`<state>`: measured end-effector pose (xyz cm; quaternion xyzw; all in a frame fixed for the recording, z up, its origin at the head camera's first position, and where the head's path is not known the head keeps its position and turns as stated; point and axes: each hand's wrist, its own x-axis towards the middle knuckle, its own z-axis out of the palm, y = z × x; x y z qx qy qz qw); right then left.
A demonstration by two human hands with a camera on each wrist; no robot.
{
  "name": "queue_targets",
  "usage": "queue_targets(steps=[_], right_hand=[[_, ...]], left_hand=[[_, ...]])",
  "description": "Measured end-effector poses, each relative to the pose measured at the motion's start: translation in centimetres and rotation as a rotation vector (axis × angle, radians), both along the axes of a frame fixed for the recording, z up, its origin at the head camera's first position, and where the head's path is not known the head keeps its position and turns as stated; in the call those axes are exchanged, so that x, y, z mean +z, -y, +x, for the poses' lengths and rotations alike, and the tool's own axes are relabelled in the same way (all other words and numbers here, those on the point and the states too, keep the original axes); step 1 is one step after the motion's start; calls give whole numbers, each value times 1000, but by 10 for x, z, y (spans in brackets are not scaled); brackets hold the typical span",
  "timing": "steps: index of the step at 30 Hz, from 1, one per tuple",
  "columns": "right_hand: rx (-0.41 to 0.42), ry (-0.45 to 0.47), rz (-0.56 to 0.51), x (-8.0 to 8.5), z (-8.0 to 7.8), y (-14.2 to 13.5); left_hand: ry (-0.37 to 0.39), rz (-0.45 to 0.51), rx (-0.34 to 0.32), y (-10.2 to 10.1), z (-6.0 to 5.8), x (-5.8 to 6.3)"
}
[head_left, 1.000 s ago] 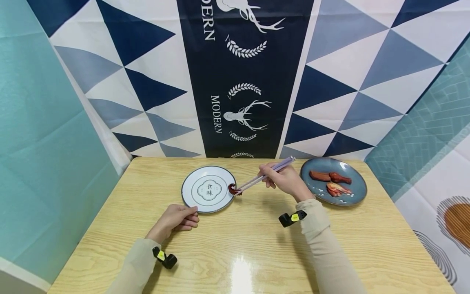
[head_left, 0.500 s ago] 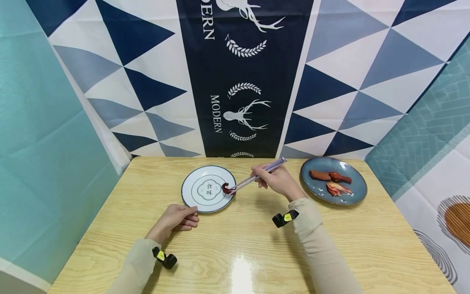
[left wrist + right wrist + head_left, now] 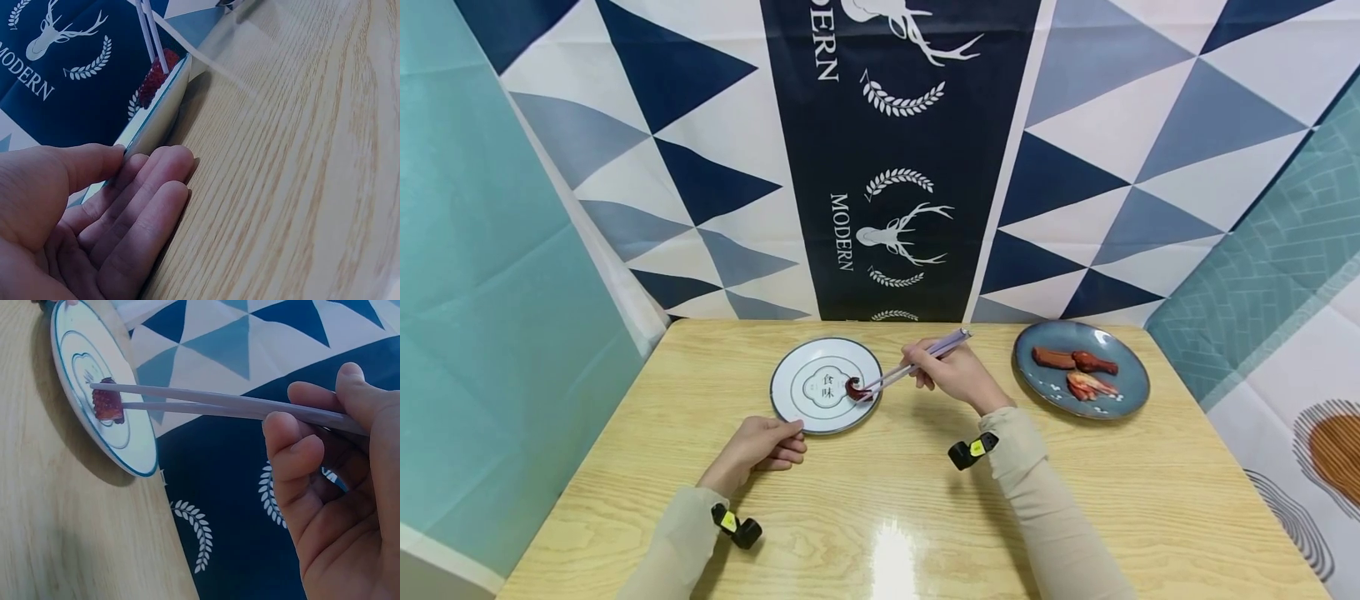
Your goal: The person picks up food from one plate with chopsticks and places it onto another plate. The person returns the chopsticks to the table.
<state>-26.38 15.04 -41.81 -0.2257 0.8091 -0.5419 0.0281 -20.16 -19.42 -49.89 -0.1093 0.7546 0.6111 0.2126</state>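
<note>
My right hand holds a pair of pale purple chopsticks, thumb and fingers curled round their upper part. Between the tips is a dark red, curled piece of octopus tentacle. It is at the right part of the white plate, beside the printed characters in the middle. That plate has a blue rim. At its near left edge, my left hand pinches the rim. In the left wrist view the thumb lies on top of the rim and the fingers are curled beneath.
On the right of the wooden table, a blue plate bears a brown slab-like piece, a drumstick and a reddish-yellow leafy piece. A patterned cloth hangs behind the table.
My right hand has moved left, carrying the tentacle on the chopsticks from the white plate's right rim inward toward its middle. My left hand has stayed on the rim.
</note>
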Motion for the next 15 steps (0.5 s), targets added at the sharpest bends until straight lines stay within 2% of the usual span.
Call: queue_targets(steps=[15], right_hand=[[13,-32,54,-11,1,12]], left_hand=[[-6,14,1,0,1,0]])
